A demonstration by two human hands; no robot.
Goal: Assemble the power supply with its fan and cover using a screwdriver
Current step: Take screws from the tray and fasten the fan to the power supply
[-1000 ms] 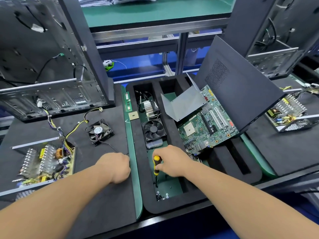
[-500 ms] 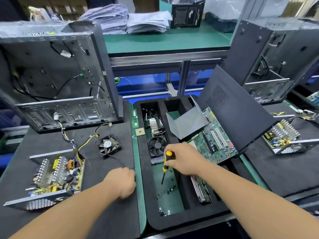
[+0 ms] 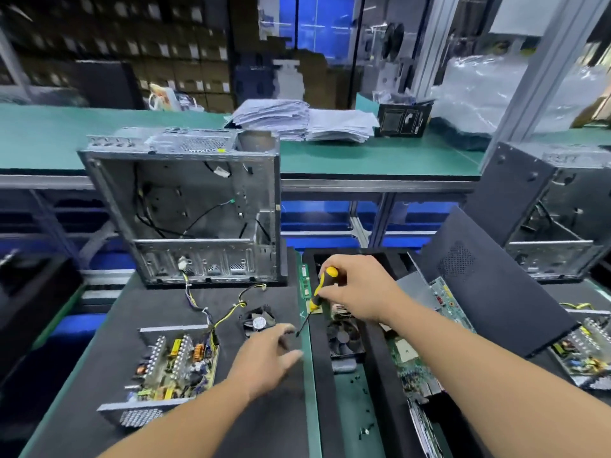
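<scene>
Now: my right hand (image 3: 358,287) grips the screwdriver (image 3: 319,294) by its yellow-and-black handle, fingers curled round it, shaft angled down and to the left, tip over the green strip beside the foam tray (image 3: 322,375). My left hand (image 3: 267,360) hovers over the dark bench (image 3: 158,305) mat, fingers loosely spread, holding nothing; its outline is blurred. The open power supply (image 3: 172,365) lies on the mat to the left of that hand, board and heatsinks exposed, wires running up to the fan (image 3: 258,322), which lies flat just beyond my left fingertips. A grey bent metal cover (image 3: 418,289) rests in the tray, partly hidden behind my right wrist. An open computer case (image 3: 191,206) stands upright behind the power supply. A second fan (image 3: 344,337) sits in the tray beneath my right hand.
</scene>
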